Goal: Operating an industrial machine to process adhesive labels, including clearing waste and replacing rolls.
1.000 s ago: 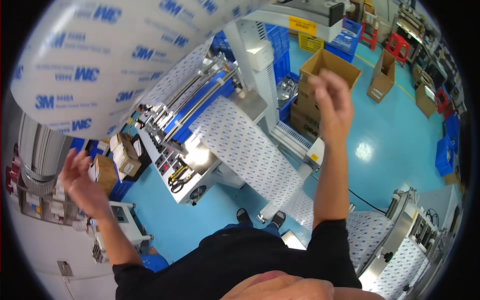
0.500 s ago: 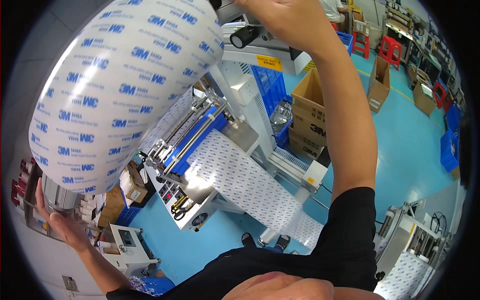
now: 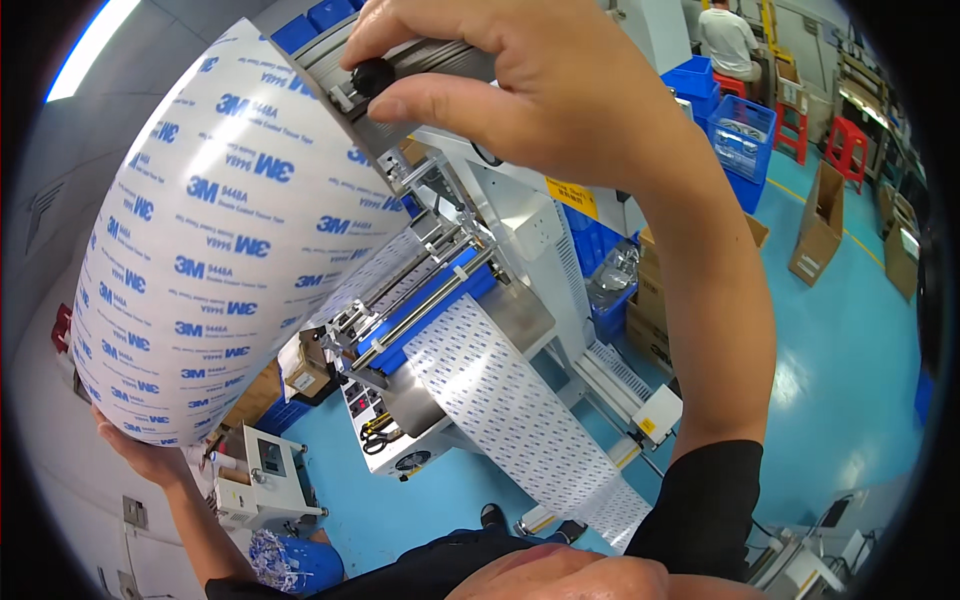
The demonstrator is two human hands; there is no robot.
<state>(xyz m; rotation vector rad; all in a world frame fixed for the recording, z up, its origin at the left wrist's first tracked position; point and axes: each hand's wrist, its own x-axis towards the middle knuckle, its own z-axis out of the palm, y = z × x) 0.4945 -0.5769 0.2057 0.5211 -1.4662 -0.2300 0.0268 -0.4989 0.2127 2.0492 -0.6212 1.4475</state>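
Note:
A big, wide roll of double-sided tape (image 3: 215, 240), white with blue print, fills the left side, tilted with its far end up. My right hand (image 3: 560, 100) is curled round a black knob (image 3: 373, 77) on the grey metal shaft (image 3: 425, 62) at that end, thumb below and fingers above. At the roll's lower end, my left hand (image 3: 150, 458) lies against its underside, most fingers hidden behind it. Beneath the roll is a machine with metal rollers (image 3: 425, 300) and a blue strip. From it a printed web (image 3: 520, 400) slopes down toward my feet.
Scissors (image 3: 378, 436) lie on the machine's side panel. Blue crates (image 3: 742, 135), cardboard boxes (image 3: 820, 225) and red stools (image 3: 847, 150) stand on the blue floor to the right. A person in white (image 3: 728, 40) sits far back. A blue scrap bin (image 3: 305, 562) is at lower left.
The view has shifted, so the machine sits lower and further right. The black knob now lies between my right thumb and fingers. My left hand has gone further under the roll's end.

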